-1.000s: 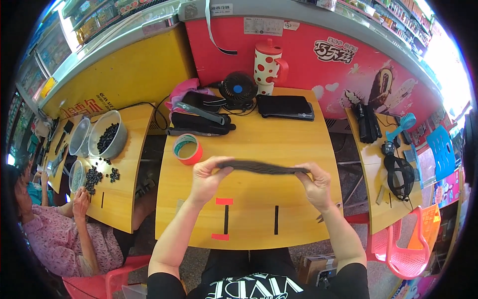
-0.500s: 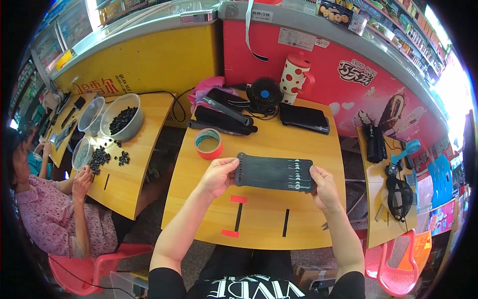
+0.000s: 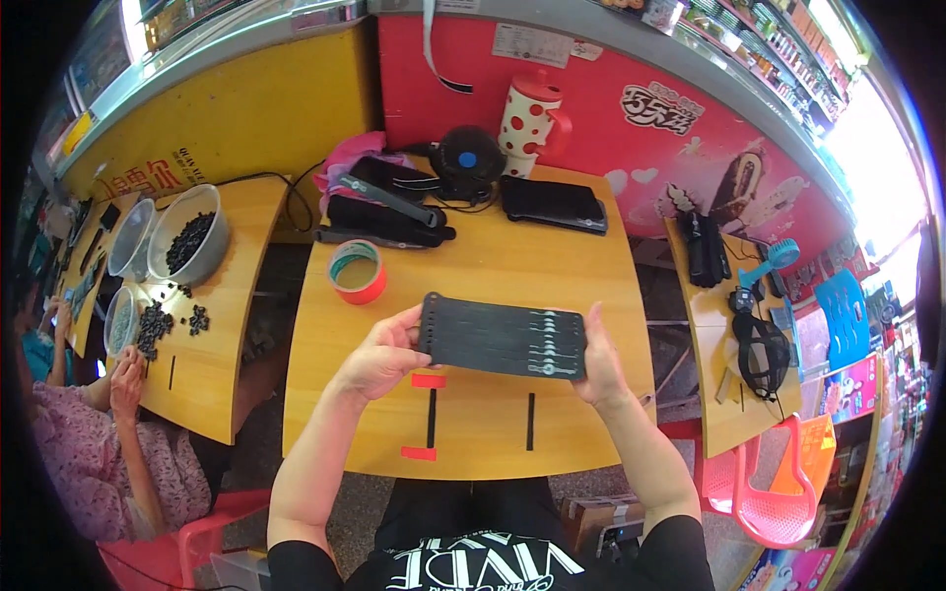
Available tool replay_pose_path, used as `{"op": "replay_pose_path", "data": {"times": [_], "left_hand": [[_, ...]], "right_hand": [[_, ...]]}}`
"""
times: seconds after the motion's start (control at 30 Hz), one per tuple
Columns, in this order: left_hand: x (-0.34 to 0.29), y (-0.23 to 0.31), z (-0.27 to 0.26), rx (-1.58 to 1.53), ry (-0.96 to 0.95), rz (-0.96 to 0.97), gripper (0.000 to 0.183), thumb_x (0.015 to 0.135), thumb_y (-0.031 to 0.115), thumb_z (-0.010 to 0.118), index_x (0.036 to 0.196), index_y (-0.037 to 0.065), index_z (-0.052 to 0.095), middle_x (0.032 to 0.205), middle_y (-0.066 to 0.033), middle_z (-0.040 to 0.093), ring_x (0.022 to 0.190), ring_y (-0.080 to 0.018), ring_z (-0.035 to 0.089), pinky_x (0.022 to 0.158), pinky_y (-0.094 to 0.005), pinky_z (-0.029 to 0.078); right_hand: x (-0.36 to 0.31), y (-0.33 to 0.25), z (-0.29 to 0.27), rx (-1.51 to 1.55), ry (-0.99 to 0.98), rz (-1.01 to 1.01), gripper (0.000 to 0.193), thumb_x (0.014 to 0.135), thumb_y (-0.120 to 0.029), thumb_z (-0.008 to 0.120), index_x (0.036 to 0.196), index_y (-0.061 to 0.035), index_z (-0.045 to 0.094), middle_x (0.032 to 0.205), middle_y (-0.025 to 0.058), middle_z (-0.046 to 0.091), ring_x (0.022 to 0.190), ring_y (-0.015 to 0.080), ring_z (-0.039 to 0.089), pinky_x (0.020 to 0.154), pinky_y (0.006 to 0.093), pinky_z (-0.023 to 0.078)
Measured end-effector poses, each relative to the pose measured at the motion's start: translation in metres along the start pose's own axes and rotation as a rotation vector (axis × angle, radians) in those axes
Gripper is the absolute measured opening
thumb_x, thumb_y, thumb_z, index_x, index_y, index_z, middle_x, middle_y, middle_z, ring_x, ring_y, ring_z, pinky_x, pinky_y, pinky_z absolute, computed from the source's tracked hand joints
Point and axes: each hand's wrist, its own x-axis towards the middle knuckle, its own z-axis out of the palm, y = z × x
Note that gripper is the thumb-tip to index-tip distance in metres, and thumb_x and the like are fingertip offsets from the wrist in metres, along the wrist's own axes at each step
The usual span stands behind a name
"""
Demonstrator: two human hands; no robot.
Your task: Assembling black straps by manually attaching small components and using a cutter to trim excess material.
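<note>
A flat row of black straps (image 3: 483, 337) is held level above the near middle of the table. Small holes line its left end, and white marks run across it near the right end. My left hand (image 3: 379, 357) pinches the left end, thumb over the top and fingers partly hidden beneath. My right hand (image 3: 603, 364) lies against the right end with its fingers stretched out and pressed to the edge. Below the straps, two red tape pieces (image 3: 419, 454) and black strips (image 3: 531, 422) mark the tabletop (image 3: 581, 433).
Behind my left hand stands a red tape roll (image 3: 357, 272). Farther back are black straps (image 3: 384, 222), a small fan (image 3: 467, 163), a spotted tumbler (image 3: 529, 123) and a black pouch (image 3: 555, 203). At left, a person works beside bowls (image 3: 219, 246) and small black pieces (image 3: 155, 330).
The view has swung right, so the table appears farther left. My right hand has gone from gripping the straps' right end, thumb on top, to lying flat against its edge.
</note>
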Motion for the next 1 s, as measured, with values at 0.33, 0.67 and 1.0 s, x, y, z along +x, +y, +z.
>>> {"op": "replay_pose_path", "data": {"times": [0.33,0.67,1.0], "left_hand": [[-0.003,-0.006,0.001,0.056,-0.095,-0.009,0.061,0.075,-0.016,0.051,0.135,-0.004,0.042,0.119,-0.0124,0.06,0.104,-0.0177,0.062,0.09,-0.0329,0.05],[0.009,-0.001,0.001,0.08,-0.019,-0.212,0.04,0.087,-0.005,0.053,0.127,-0.007,0.05,0.108,-0.0149,0.066,0.083,-0.0208,0.068,0.067,-0.0265,0.055],[0.197,0.026,0.047,0.479,0.149,-0.118,0.016,0.093,0.01,0.054,0.09,-0.003,0.064,0.083,-0.0144,0.07,0.056,-0.019,0.065,0.047,-0.027,0.045]], "right_hand": [[-0.002,0.006,-0.007,0.021,0.035,-0.149,0.062,0.099,-0.056,0.028,0.109,-0.0021,0.059,0.095,0.0078,0.066,0.085,0.0166,0.065,0.077,0.0308,0.053],[-0.024,-0.024,-0.013,-0.018,-0.141,-0.087,0.056,0.08,0.007,0.066,0.131,0.0021,0.044,0.11,0.0102,0.063,0.096,0.0176,0.063,0.087,0.03,0.052],[0.101,-0.107,-0.1,-0.401,0.168,-0.222,0.031,0.081,0.0,0.065,0.111,-0.0027,0.06,0.096,0.0023,0.067,0.077,0.0079,0.062,0.055,0.0214,0.043]]}}
